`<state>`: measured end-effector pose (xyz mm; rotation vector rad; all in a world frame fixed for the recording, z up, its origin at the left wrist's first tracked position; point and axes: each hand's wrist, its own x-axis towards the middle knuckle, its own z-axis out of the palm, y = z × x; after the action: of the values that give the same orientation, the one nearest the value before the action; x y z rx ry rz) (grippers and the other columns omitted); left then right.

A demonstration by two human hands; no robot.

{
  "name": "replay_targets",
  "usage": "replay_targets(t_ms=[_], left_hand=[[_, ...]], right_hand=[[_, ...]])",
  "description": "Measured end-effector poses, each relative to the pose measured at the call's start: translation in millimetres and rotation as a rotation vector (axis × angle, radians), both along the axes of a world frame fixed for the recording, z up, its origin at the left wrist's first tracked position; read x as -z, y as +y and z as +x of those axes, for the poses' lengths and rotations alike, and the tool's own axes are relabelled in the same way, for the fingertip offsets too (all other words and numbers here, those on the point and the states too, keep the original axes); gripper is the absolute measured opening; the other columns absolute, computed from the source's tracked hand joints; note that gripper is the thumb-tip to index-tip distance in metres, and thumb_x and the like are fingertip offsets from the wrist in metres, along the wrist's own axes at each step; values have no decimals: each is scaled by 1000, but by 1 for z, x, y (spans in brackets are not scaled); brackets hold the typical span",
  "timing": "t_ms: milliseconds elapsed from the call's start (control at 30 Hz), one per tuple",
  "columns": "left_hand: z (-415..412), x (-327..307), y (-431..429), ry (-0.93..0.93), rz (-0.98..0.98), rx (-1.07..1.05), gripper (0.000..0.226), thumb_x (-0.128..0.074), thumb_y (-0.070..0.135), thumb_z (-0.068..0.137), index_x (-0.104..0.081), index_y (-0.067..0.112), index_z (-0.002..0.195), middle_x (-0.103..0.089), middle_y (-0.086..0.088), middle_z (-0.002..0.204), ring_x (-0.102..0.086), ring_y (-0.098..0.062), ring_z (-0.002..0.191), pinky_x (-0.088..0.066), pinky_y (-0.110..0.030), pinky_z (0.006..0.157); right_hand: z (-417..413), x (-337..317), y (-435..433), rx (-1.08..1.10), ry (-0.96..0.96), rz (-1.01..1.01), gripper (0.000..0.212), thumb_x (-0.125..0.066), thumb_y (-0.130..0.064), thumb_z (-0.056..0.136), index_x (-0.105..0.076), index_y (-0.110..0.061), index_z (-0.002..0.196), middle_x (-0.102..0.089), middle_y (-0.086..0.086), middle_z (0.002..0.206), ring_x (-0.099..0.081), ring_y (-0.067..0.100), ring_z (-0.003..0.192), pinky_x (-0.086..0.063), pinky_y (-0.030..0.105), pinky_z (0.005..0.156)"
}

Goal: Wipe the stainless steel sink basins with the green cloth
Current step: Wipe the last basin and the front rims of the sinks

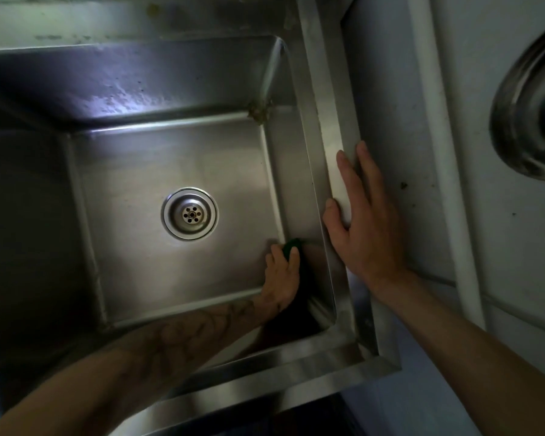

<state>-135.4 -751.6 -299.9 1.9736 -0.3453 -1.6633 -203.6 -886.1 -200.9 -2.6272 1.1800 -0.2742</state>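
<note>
A deep stainless steel sink basin fills the head view, with a round drain in its floor. My left hand is down inside the basin at the right wall, near the front right corner. It presses a green cloth against the seam between the floor and the right wall; only a small tip of the cloth shows past my fingers. My right hand rests flat on the sink's right rim, fingers straight and spread, holding nothing.
Brownish grime sits in the basin's back right corner. A white pipe runs along the wall to the right of the sink. A metal bowl-like object hangs at the far right. The sink's front rim lies below my forearms.
</note>
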Motion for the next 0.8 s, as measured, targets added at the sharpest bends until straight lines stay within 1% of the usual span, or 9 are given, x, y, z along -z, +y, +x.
replay_targets(t_ms=[167, 233, 300, 400, 500, 567, 633, 700, 800], left_hand=[[-3, -38, 0, 113, -103, -141, 35, -33, 40, 115, -43, 9, 129, -52, -15, 129, -54, -34, 125, -43, -51, 116], [-4, -59, 6, 149, -167, -180, 22, -36, 39, 115, -44, 19, 113, -55, -12, 117, -59, -34, 113, -49, -54, 108], [-5, -75, 11, 183, -200, -197, 22, -39, 42, 114, -41, 26, 100, -53, -7, 103, -58, -26, 95, -54, -53, 96], [-4, -84, 11, 169, -198, -159, 21, -39, 43, 113, -41, 25, 101, -52, -10, 107, -58, -26, 98, -54, -49, 95], [0, -78, -3, 108, -92, -159, 33, -35, 40, 114, -43, 11, 127, -51, -20, 131, -57, -37, 121, -48, -51, 110], [-2, -72, -8, 76, -34, -155, 40, -33, 38, 115, -40, 4, 136, -50, -23, 139, -55, -39, 126, -46, -49, 112], [-4, -74, -5, 56, -53, -145, 37, -32, 38, 115, -42, 6, 129, -55, -23, 133, -60, -35, 116, -51, -39, 101], [-5, -85, 1, 51, -113, -158, 30, -33, 40, 115, -43, 12, 112, -59, -19, 114, -61, -23, 90, -51, -27, 77], [-3, -115, 8, 107, -155, -230, 32, -35, 44, 114, -45, 15, 108, -60, -12, 97, -60, -21, 78, -53, -35, 74]], right_hand=[[0, 0, 0, -1, -3, -7, 62, -44, -40, 106, -33, -17, 162, -18, 10, 173, -36, 21, 152, -38, 27, 114], [0, -3, 1, 4, 9, -3, 63, -43, -41, 106, -32, -18, 163, -18, 9, 174, -35, 21, 152, -36, 27, 114], [-1, -6, 4, -2, 15, 15, 63, -44, -40, 105, -30, -19, 164, -16, 8, 174, -35, 21, 153, -39, 29, 114], [-2, -6, 4, -6, -2, 52, 64, -43, -41, 105, -30, -20, 164, -14, 5, 175, -37, 22, 152, -45, 34, 113], [-1, -3, 1, 0, -43, 86, 64, -42, -43, 104, -31, -22, 163, -15, 3, 175, -37, 21, 152, -47, 37, 112], [-3, -1, 1, -4, -61, 92, 63, -43, -42, 104, -33, -22, 162, -16, 2, 174, -37, 21, 152, -47, 37, 112], [-5, 1, 0, -5, -57, 98, 62, -44, -40, 104, -32, -23, 163, -15, 2, 175, -35, 21, 153, -44, 36, 115], [-8, 1, 2, 6, -51, 122, 62, -44, -37, 104, -31, -24, 163, -14, 2, 175, -32, 20, 155, -40, 34, 118], [-18, -9, 20, 50, -46, 182, 58, -47, -29, 107, -32, -24, 163, -14, 2, 175, -26, 18, 157, -31, 30, 121]])
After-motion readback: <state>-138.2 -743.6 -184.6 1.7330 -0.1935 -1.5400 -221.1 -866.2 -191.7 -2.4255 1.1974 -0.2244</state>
